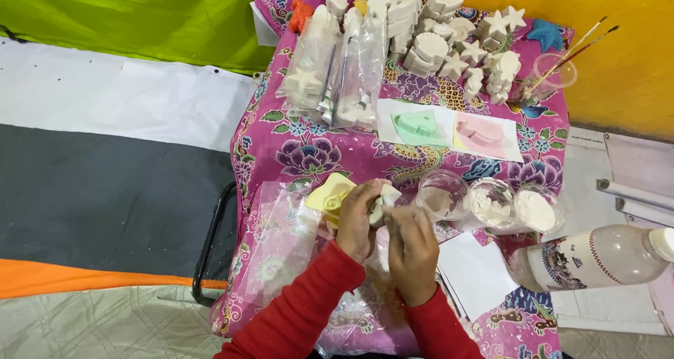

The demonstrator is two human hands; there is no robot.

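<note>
A small white plaster cast (385, 199) sits pinched between both hands at the near middle of the desk (281, 145), which is draped in a pink floral batik cloth. The left hand (358, 218) curls closed around the cast from the left, and the right hand (412, 250) closes on it from below and right, fingertips (394, 215) pressed to its edge. Both arms wear red sleeves. Just left of the cast, touching the left hand, lies a pale yellow flexible mould (330, 194). Further left of the cast lie clear plastic bags (281, 240). Right of the cast stand three clear plastic cups (491, 203) in a row, two holding white powder. Further right lies a clear plastic bottle (597, 257) on its side. Beyond the cast, at the far edge, stand stacked white plaster shells and stars (449, 47), with bagged casts (337, 78) left of them. Between that pile and the cast lie a green mould (418, 127) and a pink mould (481, 134) on white paper.
</note>
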